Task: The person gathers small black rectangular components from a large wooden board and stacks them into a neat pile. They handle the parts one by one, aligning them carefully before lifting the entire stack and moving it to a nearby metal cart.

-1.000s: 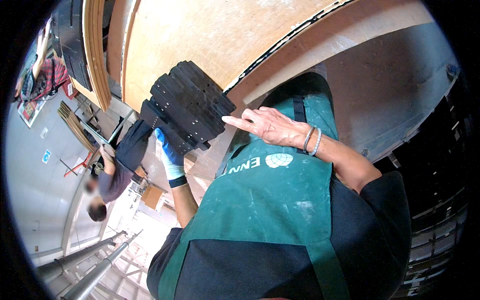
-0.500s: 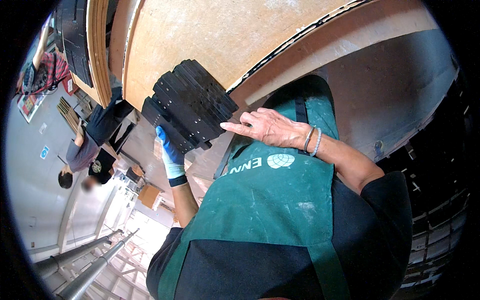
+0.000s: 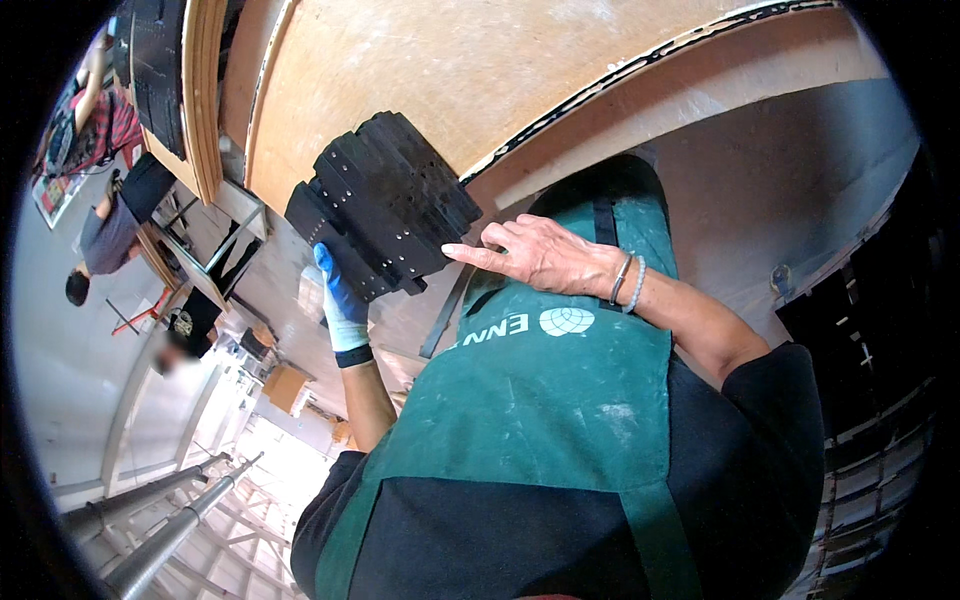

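A stack of black flat plates (image 3: 385,205) with small holes and notched edges is held in front of a plywood board (image 3: 480,70). My left hand (image 3: 340,300), in a blue glove, grips the stack's lower edge from underneath. My right hand (image 3: 540,255) is bare, with two bracelets at the wrist. Its fingers are stretched out, and the fingertips touch the stack's right edge without closing round it. A green apron (image 3: 540,430) over dark sleeves fills the lower middle of the view.
A second plywood panel with a dark sheet (image 3: 160,70) stands at the upper left. Two other people (image 3: 105,235) are at work far left by a frame table (image 3: 215,235). Metal poles (image 3: 160,540) lie lower left. Dark racking (image 3: 870,400) lines the right.
Both hands stay on the stack, which has barely shifted. A person in the background at the left has moved further away and upward in the picture.
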`<state>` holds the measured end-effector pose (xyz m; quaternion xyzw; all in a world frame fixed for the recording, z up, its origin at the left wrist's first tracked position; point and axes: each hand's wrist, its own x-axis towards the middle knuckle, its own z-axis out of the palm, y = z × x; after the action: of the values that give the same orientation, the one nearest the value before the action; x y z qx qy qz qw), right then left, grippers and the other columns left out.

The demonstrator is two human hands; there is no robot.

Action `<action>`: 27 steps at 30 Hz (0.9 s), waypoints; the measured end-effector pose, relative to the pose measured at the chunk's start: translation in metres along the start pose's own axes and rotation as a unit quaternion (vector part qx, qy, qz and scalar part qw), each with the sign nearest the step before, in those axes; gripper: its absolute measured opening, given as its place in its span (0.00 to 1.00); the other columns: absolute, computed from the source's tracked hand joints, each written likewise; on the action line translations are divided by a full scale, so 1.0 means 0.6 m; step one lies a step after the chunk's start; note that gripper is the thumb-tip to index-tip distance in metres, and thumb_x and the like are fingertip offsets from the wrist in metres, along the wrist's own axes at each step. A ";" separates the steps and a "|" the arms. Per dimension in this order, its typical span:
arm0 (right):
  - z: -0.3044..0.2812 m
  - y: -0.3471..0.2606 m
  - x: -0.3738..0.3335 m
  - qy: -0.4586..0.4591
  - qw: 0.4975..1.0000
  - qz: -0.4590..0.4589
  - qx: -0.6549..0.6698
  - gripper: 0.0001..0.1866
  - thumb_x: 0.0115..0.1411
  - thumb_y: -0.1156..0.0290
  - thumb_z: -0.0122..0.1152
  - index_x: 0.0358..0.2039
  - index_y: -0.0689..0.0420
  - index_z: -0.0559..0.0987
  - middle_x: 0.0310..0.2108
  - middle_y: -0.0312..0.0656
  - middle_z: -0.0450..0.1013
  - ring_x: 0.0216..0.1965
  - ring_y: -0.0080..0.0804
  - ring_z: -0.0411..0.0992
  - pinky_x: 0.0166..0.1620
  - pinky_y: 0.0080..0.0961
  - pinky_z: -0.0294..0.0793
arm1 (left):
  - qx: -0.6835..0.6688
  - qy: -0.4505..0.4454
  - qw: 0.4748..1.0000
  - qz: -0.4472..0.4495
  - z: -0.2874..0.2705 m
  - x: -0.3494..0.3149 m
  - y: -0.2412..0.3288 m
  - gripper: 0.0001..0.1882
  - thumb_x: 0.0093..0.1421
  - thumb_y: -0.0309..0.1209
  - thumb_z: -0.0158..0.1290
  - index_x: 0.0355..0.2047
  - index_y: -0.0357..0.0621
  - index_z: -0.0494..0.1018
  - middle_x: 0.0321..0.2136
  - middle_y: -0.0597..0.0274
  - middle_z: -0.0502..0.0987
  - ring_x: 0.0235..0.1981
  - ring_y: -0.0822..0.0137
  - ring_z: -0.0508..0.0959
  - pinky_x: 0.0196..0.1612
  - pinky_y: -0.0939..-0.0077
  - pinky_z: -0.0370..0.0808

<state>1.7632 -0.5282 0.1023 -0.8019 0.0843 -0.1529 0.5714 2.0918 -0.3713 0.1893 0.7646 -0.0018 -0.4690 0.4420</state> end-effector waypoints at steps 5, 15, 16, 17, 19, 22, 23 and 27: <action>0.000 -0.006 0.011 0.024 0.999 -0.020 -0.029 0.36 0.63 0.78 0.51 0.72 0.42 0.62 0.40 0.41 0.71 0.33 0.34 0.72 0.42 0.32 0.74 | -0.047 -0.010 0.999 -0.003 0.035 -0.017 0.016 0.33 0.72 0.54 0.46 0.68 0.45 0.65 0.62 0.62 0.72 0.61 0.66 0.72 0.68 0.66 0.65; -0.005 -0.007 0.019 0.002 0.996 -0.054 -0.069 0.36 0.63 0.76 0.49 0.73 0.43 0.59 0.35 0.43 0.67 0.31 0.38 0.72 0.34 0.34 0.75 | -0.124 -0.027 0.992 -0.003 0.013 -0.002 -0.015 0.30 0.77 0.46 0.41 0.66 0.33 0.64 0.62 0.59 0.72 0.61 0.67 0.72 0.66 0.69 0.67; -0.006 -0.007 0.020 -0.010 0.995 -0.052 -0.083 0.37 0.63 0.76 0.49 0.73 0.43 0.59 0.35 0.43 0.67 0.32 0.40 0.72 0.34 0.36 0.76 | -0.057 -0.034 0.998 -0.002 0.020 -0.006 -0.002 0.29 0.77 0.45 0.40 0.66 0.33 0.65 0.61 0.58 0.73 0.61 0.67 0.72 0.67 0.69 0.66; -0.015 -0.012 0.023 -0.023 0.995 -0.064 -0.071 0.37 0.62 0.76 0.50 0.73 0.44 0.58 0.34 0.44 0.68 0.33 0.41 0.73 0.35 0.37 0.77 | -0.078 0.003 0.996 0.035 -0.009 0.006 -0.041 0.29 0.76 0.46 0.41 0.64 0.34 0.67 0.60 0.58 0.74 0.58 0.67 0.74 0.65 0.69 0.69; -0.029 -0.013 0.028 -0.048 0.994 -0.068 -0.073 0.38 0.62 0.76 0.50 0.73 0.47 0.57 0.34 0.46 0.68 0.33 0.42 0.73 0.35 0.38 0.77 | -0.084 -0.022 0.996 0.026 0.031 -0.004 -0.009 0.28 0.76 0.46 0.43 0.62 0.34 0.70 0.57 0.58 0.76 0.56 0.66 0.76 0.61 0.70 0.72; -0.049 -0.017 0.036 -0.119 0.985 -0.054 -0.111 0.39 0.61 0.77 0.49 0.74 0.50 0.56 0.35 0.47 0.68 0.35 0.44 0.73 0.38 0.40 0.77 | -0.052 -0.046 0.997 0.035 0.035 -0.003 -0.007 0.30 0.75 0.48 0.44 0.62 0.32 0.68 0.56 0.57 0.76 0.54 0.66 0.76 0.60 0.70 0.72; -0.060 -0.021 0.042 -0.142 0.982 -0.050 -0.114 0.40 0.59 0.77 0.51 0.73 0.50 0.56 0.36 0.48 0.69 0.37 0.45 0.73 0.40 0.40 0.77 | -0.045 -0.049 0.997 0.033 0.037 -0.006 -0.004 0.31 0.74 0.49 0.45 0.62 0.32 0.68 0.56 0.58 0.76 0.54 0.67 0.76 0.60 0.70 0.72; -0.103 -0.035 0.065 -0.168 0.978 -0.051 -0.114 0.39 0.56 0.81 0.56 0.70 0.56 0.62 0.46 0.50 0.72 0.42 0.48 0.74 0.45 0.41 0.77 | 0.076 -0.014 0.995 0.070 0.032 0.002 -0.001 0.34 0.74 0.54 0.43 0.63 0.34 0.68 0.53 0.58 0.79 0.49 0.67 0.79 0.54 0.72 0.77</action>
<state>1.7777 -0.5879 0.1466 -0.8792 -0.0375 -0.0344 0.4737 2.0783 -0.3845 0.1852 0.7875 -0.0974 -0.4458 0.4144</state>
